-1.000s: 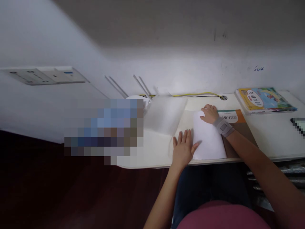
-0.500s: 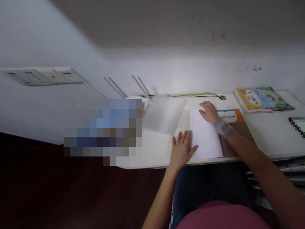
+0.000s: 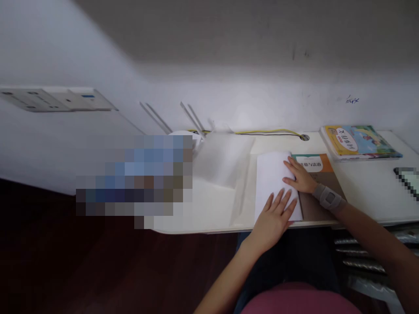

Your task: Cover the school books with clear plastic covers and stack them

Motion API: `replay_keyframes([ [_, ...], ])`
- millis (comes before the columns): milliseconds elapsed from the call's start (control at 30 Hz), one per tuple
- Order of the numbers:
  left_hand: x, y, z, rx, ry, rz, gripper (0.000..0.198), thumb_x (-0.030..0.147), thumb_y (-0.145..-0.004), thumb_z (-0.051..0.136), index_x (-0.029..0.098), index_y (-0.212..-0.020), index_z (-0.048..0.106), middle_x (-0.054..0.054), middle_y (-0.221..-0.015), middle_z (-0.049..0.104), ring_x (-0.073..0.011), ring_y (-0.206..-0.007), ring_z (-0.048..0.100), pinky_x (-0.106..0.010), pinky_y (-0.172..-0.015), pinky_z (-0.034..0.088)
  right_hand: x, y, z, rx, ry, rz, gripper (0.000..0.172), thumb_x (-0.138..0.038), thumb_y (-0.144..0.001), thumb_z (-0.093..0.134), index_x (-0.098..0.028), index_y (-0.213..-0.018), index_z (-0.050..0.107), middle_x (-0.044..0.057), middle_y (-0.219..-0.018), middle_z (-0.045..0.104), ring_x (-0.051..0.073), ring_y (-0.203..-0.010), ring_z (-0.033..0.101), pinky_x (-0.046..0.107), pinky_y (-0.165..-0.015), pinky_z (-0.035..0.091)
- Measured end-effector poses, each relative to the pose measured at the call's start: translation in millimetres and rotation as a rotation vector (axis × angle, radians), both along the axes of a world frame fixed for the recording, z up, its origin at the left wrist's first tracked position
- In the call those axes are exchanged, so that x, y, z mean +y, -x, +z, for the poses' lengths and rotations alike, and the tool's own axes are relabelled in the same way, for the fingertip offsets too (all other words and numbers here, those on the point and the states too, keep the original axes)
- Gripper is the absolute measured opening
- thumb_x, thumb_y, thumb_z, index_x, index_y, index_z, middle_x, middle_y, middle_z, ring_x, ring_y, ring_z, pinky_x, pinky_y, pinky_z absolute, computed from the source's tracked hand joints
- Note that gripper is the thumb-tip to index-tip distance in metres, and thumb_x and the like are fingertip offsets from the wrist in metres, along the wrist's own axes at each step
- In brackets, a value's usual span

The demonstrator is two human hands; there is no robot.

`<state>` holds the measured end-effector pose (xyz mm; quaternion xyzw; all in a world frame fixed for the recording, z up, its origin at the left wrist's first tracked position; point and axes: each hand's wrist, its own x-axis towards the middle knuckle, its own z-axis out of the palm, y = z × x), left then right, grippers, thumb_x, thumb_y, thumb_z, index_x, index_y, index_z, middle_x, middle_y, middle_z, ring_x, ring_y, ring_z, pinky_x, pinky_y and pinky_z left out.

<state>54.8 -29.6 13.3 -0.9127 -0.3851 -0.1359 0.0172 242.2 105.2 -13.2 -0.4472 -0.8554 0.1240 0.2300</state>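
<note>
Two hands: both down flat on the paper, palms pressing, fingers spread, no grip, just apart from each other.
Left hand (image 3: 271,224): on the lower part of the white paper sheet (image 3: 270,185), fingertips reaching toward the middle.
Right hand (image 3: 300,176): across the sheet's right edge, with a grey wrist brace (image 3: 330,198) on the wrist.
Paper: squared over the left side of a textbook (image 3: 312,163), orange-and-teal title band showing beside it.
Desk: white desk (image 3: 366,192), the paper and book sitting at its front edge.
Left of the paper: a translucent plastic sheet (image 3: 222,159), lying flat.
Right of the book: a stack of picture books (image 3: 360,141), near the wall.
Behind: a yellow cable (image 3: 268,131) running along the desk's back edge.
</note>
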Motion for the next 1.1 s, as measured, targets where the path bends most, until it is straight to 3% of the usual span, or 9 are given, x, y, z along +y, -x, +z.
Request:
replay_keyframes([
  [67,-1,5,-4.4,0.043,-0.005,0.026,0.051,0.019,-0.092,0.04,0.019,-0.141,0.03,-0.01,-0.15,0.026,-0.0264,-0.14,0.011,-0.048,-0.111,0.023,0,1,0.9,-0.042,0.004,-0.013,0.071,-0.056,-0.085,0.045,-0.012,-0.14,0.035,0.019,-0.15,0.023,0.03,-0.138,0.021,0.05,-0.108,0.025],
  [133,-1,11,-8.6,0.064,-0.018,0.036,0.052,0.014,-0.091,0.036,0.02,-0.142,0.029,-0.009,-0.15,0.026,-0.0259,-0.14,0.012,-0.048,-0.111,0.023,-1,1,1.3,-0.08,0.005,-0.019,0.07,-0.056,-0.085,0.046,-0.012,-0.139,0.036,0.019,-0.15,0.022,0.03,-0.138,0.021,0.05,-0.108,0.025],
  [333,-2,13,-17.8,0.078,-0.056,0.083,0.051,0.012,-0.09,0.036,0.019,-0.14,0.033,-0.009,-0.148,0.03,-0.0258,-0.139,0.018,-0.047,-0.11,0.026,-2,2,1.6,-0.137,-0.004,-0.034,0.071,-0.055,-0.084,0.047,-0.015,-0.141,0.033,0.016,-0.151,0.021,0.03,-0.138,0.019,0.05,-0.108,0.025],
  [500,-6,16,-20.5,0.081,-0.063,0.119,0.048,0.013,-0.091,0.034,0.018,-0.14,0.035,-0.01,-0.146,0.034,-0.0254,-0.137,0.025,-0.045,-0.11,0.027,-4,2,4.6,-0.185,-0.019,0.039,0.07,-0.056,-0.086,0.045,-0.011,-0.139,0.037,0.017,-0.15,0.023,0.028,-0.139,0.017,0.046,-0.109,0.023],
  [600,-9,17,-16.6,0.072,-0.049,0.133,0.047,0.024,-0.093,0.036,0.018,-0.139,0.035,-0.01,-0.147,0.033,-0.0275,-0.137,0.024,-0.047,-0.109,0.026,-6,3,6.1,-0.215,-0.025,0.051,0.07,-0.057,-0.086,0.044,-0.011,-0.139,0.036,0.017,-0.15,0.022,0.029,-0.139,0.017,0.047,-0.11,0.023],
  [700,-12,7,-9.9,0.032,-0.012,0.158,0.067,0.056,-0.087,0.038,0.014,-0.14,0.034,-0.015,-0.147,0.03,-0.0346,-0.137,0.02,-0.054,-0.108,0.025,-6,4,6.9,-0.24,-0.031,0.055,0.07,-0.057,-0.086,0.042,-0.012,-0.14,0.035,0.016,-0.151,0.021,0.029,-0.139,0.016,0.048,-0.11,0.024],
  [767,-11,-7,-5.8,0.012,0.013,0.193,0.083,0.068,-0.08,0.036,0.01,-0.14,0.032,-0.019,-0.147,0.028,-0.0371,-0.137,0.019,-0.057,-0.107,0.025,-6,5,6.9,-0.265,-0.038,0.064,0.069,-0.056,-0.087,0.041,-0.011,-0.139,0.035,0.017,-0.151,0.02,0.03,-0.139,0.016,0.047,-0.11,0.023],
  [933,2,-42,-1.5,0.019,0.04,0.39,0.081,0.06,-0.083,0.042,0.001,-0.137,0.035,-0.026,-0.144,0.03,-0.0388,-0.135,0.024,-0.056,-0.107,0.024,-4,4,4.1,-0.291,-0.07,0.101,0.063,-0.045,-0.088,0.044,-0.012,-0.14,0.034,0.015,-0.151,0.021,0.028,-0.14,0.014,0.047,-0.11,0.023],
  [1100,15,-51,-0.1,0.02,0.092,0.449,0.073,0.05,-0.085,0.045,0.001,-0.138,0.034,-0.027,-0.142,0.034,-0.042,-0.133,0.027,-0.063,-0.103,0.024,-1,4,-0.1,-0.206,-0.051,0.042,0.059,-0.042,-0.089,0.042,-0.01,-0.138,0.037,0.017,-0.15,0.022,0.028,-0.139,0.017,0.046,-0.11,0.025],
])
